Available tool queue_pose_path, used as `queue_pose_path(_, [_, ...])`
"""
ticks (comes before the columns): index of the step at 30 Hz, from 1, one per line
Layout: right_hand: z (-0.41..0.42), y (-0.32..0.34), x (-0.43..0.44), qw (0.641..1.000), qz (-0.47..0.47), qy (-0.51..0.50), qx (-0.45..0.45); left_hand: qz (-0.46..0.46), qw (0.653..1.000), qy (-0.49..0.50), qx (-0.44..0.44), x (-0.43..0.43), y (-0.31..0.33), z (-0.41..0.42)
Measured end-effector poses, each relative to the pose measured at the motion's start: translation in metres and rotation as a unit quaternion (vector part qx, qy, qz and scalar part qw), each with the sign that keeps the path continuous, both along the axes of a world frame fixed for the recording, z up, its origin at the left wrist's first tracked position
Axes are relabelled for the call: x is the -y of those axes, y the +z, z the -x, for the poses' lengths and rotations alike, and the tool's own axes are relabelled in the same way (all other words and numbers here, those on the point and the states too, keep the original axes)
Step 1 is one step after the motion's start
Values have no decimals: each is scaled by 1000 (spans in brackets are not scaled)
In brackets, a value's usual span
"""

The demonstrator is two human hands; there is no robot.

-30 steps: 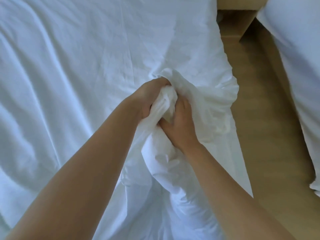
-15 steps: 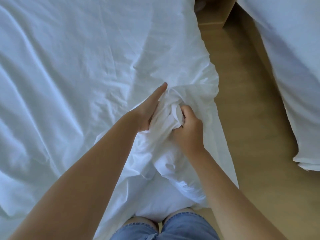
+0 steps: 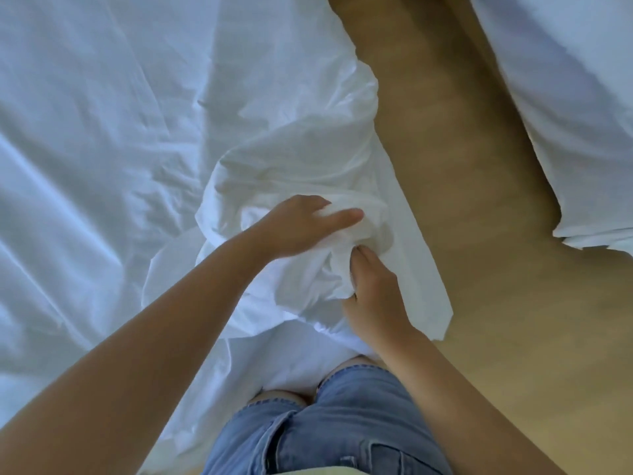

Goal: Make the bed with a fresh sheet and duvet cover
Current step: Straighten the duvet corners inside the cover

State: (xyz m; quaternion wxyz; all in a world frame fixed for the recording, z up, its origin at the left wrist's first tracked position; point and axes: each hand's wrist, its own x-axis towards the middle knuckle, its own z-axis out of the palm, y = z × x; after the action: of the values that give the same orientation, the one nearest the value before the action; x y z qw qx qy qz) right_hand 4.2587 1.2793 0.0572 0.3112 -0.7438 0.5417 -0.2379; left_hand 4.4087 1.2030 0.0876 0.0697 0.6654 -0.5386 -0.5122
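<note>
Sheet, white and full of wrinkles, covers the whole bed. The mattress under it is hidden, and the left and far edges of the bed are cut off by the frame. Toward the right edge of the bed the cloth rises into a loose bunch, and one flap hangs past this edge over the floor.

The left hand lies on top of the bunch. One finger points straight to the right and a fold of sheet passes between it and the other fingers, so the grip is partly closed on the cloth. The tips of those fingers are buried and a little blurred.

Just to the right and nearer, the right hand has its fingers curled into the same bunch. This grip is closed on the sheet, and the fingertips are hidden inside the folds.

Below the hands, blue denim shorts are visible, with the knees touching the hanging cloth. At the far right, across the strip of floor, is other white bedding. It is cut off, and what it lies on is hard to make out.
</note>
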Motion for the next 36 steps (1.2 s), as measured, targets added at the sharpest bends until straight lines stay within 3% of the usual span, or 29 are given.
queue_pose_path(2, [-3,2,8,999,31,23,17,25,999,-46,11,-1,5,13])
queue_pose_path(4, [-9,6,11,996,-8,66,64,78,995,-15,57,4,11,12])
queue_pose_path(6, [-16,8,6,981,-85,128,121,158,974,158,27,11,20,-2])
queue_pose_path(8, [-19,4,0,961,-149,180,146,224,894,387,-31,11,28,-29])
queue_pose_path(9, [-20,4,-2,956,-161,198,145,232,856,462,-20,4,26,-46])
queue_pose_path(10, [-20,3,-5,955,-159,201,146,221,841,494,20,-5,21,-62])
queue_pose_path(12, [-15,1,-5,966,-141,169,139,129,869,459,137,-27,3,-92])
queue_pose_path(15, [-11,2,0,975,-89,161,121,-4,911,284,299,-53,-12,-105])
queue_pose_path(17, [-18,5,2,973,-31,206,96,59,922,194,330,-54,-4,-91])
queue_pose_path(19, [-26,4,3,966,23,251,61,215,921,90,312,-46,3,-65])
queue_pose_path(20, [-31,3,2,963,44,262,46,249,922,15,296,-40,4,-49])
queue_pose_path(23, [-37,3,-3,959,83,269,27,146,899,-237,339,-16,-10,-15])
queue_pose_path(25, [-34,7,-6,961,100,254,35,119,866,-315,370,-3,-23,-5])
queue_pose_path(27, [-26,8,-7,970,91,219,60,159,870,-308,350,8,-27,1])
queue_pose_path(30, [-15,1,-8,986,79,129,66,209,920,-199,264,25,-5,7])
queue_pose_path(33, [-10,-2,3,990,115,44,76,342,899,-137,239,44,40,2])
queue_pose_path(36, [-12,7,26,982,162,-7,101,396,890,-14,224,50,78,-21])
